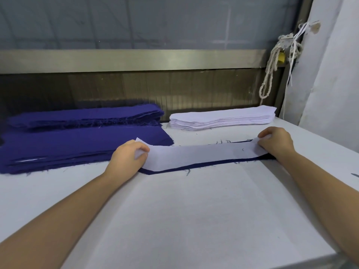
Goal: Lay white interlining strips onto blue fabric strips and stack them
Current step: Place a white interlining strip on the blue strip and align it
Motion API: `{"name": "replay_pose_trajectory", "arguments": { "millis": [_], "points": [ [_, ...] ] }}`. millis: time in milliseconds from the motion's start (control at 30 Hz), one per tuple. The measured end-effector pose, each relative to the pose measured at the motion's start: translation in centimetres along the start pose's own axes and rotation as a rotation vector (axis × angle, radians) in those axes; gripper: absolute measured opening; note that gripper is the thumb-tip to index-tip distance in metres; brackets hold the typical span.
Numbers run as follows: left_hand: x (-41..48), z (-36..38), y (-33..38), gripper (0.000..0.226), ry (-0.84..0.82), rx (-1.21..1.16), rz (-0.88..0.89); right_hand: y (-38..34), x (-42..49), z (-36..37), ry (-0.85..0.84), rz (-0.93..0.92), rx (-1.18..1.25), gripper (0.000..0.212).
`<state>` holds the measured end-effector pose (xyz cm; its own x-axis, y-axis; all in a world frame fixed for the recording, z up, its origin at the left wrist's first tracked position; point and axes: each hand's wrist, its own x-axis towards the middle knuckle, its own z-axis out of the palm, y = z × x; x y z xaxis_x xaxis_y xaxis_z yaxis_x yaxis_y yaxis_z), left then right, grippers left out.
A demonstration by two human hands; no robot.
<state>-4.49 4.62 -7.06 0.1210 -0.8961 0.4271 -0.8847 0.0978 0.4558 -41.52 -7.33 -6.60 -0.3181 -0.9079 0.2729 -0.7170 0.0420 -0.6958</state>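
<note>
While the interlining strip (198, 154) was pinched at both ends by left hand (128, 155) and right hand (276, 142), just nearside of the white pile (223, 118), laying onto the blue strip (184, 169) was judged underway, edge-squaring needed next.

— Table (194, 220) surface?
— White, padded-looking, faintly creased.
— At far left?
— A broad pile of blue fabric strips (77, 146), frayed along the edges; just behind and touching it, a second blue pile (87, 115).
— Right of those?
— A stack of white interlining strips (223, 118), near the back edge.
— Nearer?
— A single blue strip (174, 169) lying flat, almost wholly under a white strip (200, 154); loose threads (187, 172) beside.
</note>
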Motion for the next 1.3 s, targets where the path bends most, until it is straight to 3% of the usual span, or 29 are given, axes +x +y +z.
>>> {"name": "replay_pose_trajectory", "arguments": {
  "millis": [267,567,767,1167,1300],
  "points": [
    [0.0,0.0,-0.3,0.016,0.008,0.03,-0.02,0.2,-0.1,0.0,0.015,-0.04,-0.052,0.029],
    [0.2,0.0,-0.8,0.033,0.005,0.016,-0.048,0.3,0.1,0.1,-0.02,-0.034,-0.128,0.028],
    [0.3,-0.2,-0.8,0.032,0.002,0.015,-0.061,0.4,0.1,0.1,-0.019,-0.042,-0.148,0.034],
    [0.2,-0.1,-1.4,0.029,0.031,0.076,-0.062,0.0,-0.4,0.1,-0.05,-0.075,-0.196,0.028],
    [0.2,0.0,-1.1,0.027,0.081,0.13,-0.045,-0.4,-1.0,0.2,0.009,-0.139,-0.405,0.033]
  ]
}}
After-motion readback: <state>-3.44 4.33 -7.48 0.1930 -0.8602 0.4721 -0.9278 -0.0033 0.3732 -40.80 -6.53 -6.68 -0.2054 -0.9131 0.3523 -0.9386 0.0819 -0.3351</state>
